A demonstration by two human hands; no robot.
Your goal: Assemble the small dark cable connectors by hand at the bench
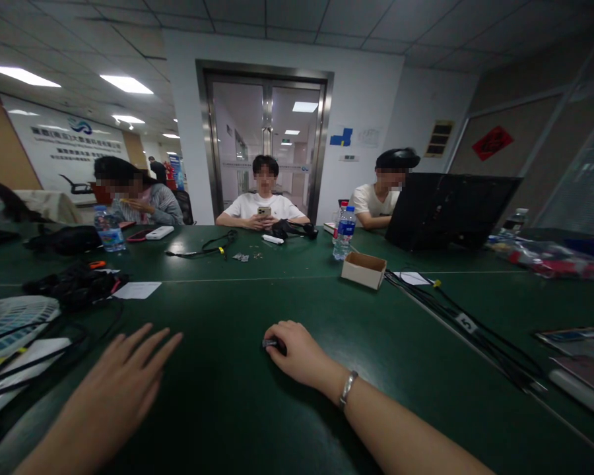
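Observation:
My right hand [292,349] rests on the green table [218,409] with its fingers curled round a small dark grey object [269,343]. Only one end of that object pokes out past the thumb and fingers, so its kind does not show. A silver bracelet [347,389] circles the right wrist. On the left, my left hand [116,379] is held palm down with its fingers spread and nothing in them. Whether it touches the tabletop I cannot tell. A white sheet of paper [137,290] lies beyond its fingertips.
An open cardboard box [363,270] and a water bottle [345,234] stand ahead to the right. Black cables [475,336] run along the right side. A white fan [17,320] and tangled wires are at the left. Several people sit around the table; a black monitor [450,208] stands far right.

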